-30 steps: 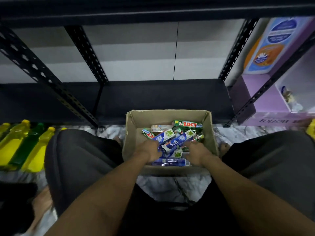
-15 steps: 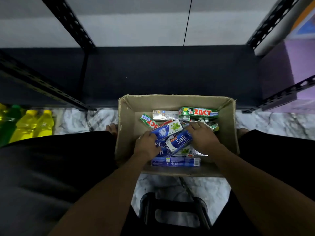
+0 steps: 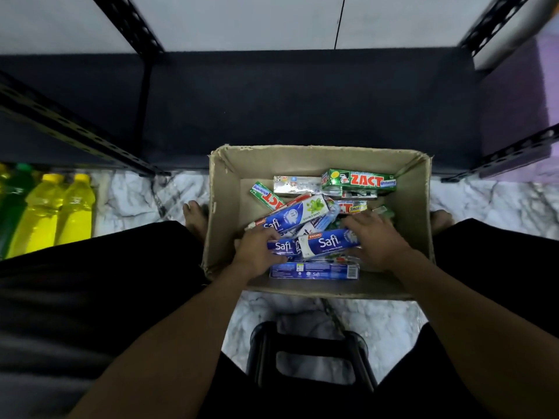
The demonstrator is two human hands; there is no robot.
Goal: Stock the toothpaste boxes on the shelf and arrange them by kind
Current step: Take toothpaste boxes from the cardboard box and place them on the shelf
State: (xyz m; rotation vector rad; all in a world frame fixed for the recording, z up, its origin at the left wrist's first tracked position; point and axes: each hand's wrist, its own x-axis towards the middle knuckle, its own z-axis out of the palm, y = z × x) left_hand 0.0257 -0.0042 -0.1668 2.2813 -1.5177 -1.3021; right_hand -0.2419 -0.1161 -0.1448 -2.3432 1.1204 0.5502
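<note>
- Leaning in over the last second has brought your view closer. The shelf (image 3: 302, 101) now fills the top of it, and its dark board is bare where it shows, so I judge nothing is stocked yet.
- The carton (image 3: 416, 207) sits on the floor (image 3: 393, 322) just in front of the shelf. It holds the toothpaste in a mixed heap, with green Zact boxes (image 3: 360, 179) on the far side and blue ones nearer you.
- Your right hand (image 3: 375, 240) and left hand (image 3: 257, 252) have moved from the carton's near edge onto the heap, one at each end of the blue boxes.
- The right one grasps the right end of the top Safi box (image 3: 328, 244), fingers over and thumb below.
- The left one curls its fingers onto a second Safi box (image 3: 282, 246) touching the first. I cannot tell whether it grips.
</note>
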